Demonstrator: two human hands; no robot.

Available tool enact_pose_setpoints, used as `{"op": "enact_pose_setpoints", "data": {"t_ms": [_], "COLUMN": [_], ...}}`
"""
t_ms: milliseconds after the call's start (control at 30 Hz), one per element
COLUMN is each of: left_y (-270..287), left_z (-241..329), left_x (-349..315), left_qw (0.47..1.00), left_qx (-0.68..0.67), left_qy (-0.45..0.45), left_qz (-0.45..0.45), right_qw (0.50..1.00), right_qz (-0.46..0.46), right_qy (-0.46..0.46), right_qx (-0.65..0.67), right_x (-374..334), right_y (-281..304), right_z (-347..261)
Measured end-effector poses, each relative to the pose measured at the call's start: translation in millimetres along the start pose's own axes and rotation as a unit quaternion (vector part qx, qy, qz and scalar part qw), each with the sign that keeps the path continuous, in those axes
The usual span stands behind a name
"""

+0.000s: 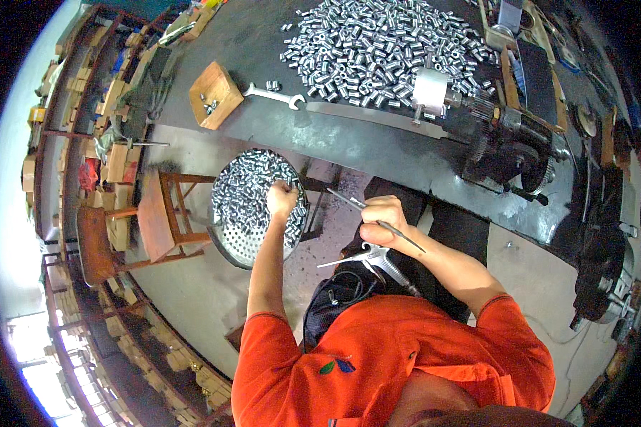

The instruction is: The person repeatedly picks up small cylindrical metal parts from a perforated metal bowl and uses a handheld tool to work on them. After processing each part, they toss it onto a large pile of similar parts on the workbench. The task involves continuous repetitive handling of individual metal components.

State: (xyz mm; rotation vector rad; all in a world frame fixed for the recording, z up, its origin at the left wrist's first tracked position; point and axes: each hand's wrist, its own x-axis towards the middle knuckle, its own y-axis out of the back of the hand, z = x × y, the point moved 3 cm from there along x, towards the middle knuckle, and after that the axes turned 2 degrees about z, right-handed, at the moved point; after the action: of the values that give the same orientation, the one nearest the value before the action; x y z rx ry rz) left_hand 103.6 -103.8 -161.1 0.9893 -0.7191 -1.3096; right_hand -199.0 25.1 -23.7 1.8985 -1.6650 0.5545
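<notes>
My left hand point(283, 198) is over a round perforated metal pan point(246, 247), its fingers curled down among small shiny metal sleeves point(246, 188). Whatever those fingers pinch is hidden. To the right, in front of my body, my right hand point(386, 219) is closed around a thin dark rod-shaped tool point(405, 238). One end of the tool points up and left toward the bench; the other sticks out past my wrist. A silver air blow gun point(379, 260) lies just below that hand, against my lap, its thin nozzle pointing left.
A dark workbench point(263, 127) spans the top, bearing a large heap of metal sleeves point(377, 50), an open-end wrench point(274, 95), a wooden box point(216, 96) and a geared machine point(509, 142). Left stand a wooden stool point(158, 217) and shelves point(53, 171).
</notes>
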Motion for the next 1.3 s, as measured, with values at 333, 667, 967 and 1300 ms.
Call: {"op": "enact_pose_setpoints", "data": {"t_ms": [333, 667, 967, 1300], "left_y": [69, 74, 91, 95], "left_z": [119, 158, 188, 162], "left_x": [-91, -124, -132, -106], "left_qw": [0.699, 0.796, 0.866, 0.927], "left_qx": [-0.655, -0.520, -0.395, -0.310], "left_qy": [0.070, -0.017, -0.132, -0.154], "left_qz": [-0.279, -0.310, -0.276, -0.147], "right_qw": [0.999, 0.996, 0.997, 0.995], "right_qz": [-0.038, -0.055, -0.043, -0.020], "right_qy": [-0.031, -0.054, -0.066, -0.069], "right_qx": [0.006, 0.033, 0.012, 0.071], "right_x": [-2, 1, -2, 10], "right_y": [-4, -4, -5, 18], "right_z": [0, -6, 0, -14]}}
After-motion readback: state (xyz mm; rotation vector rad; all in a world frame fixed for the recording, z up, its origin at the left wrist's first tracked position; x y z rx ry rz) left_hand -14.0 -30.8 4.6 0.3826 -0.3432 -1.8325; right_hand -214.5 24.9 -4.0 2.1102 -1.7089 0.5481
